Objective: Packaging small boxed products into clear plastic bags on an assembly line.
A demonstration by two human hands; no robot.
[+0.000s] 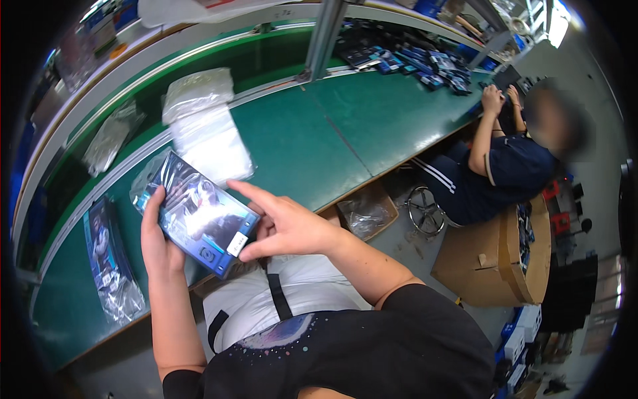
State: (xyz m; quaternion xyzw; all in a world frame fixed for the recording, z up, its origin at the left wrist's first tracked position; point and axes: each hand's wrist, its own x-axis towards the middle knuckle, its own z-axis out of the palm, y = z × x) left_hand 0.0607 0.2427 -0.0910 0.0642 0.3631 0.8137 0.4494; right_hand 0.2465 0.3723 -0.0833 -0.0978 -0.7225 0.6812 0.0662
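Observation:
A dark blue printed retail box (199,209) with a white label near one corner is tilted in front of me above the bench edge. Clear plastic bag film (141,181) shows around its far left end and gives off glare. My left hand (159,246) grips the box's left side, thumb on the face. At the right end, my right hand (286,223) has its thumb at the corner by the label and its middle fingers curled at the edge, with the index finger stretched out. Just beyond lies a stack of clear plastic bags (216,146). Left of my left hand lies a similar bagged box (109,256).
The green bench (286,136) runs away to the right, with a heap of dark packages (425,60) at its far end. A co-worker (512,159) sits there. Cardboard cartons (488,256) and a stool base (425,211) stand on the floor. Loose plastic (113,139) lies at left.

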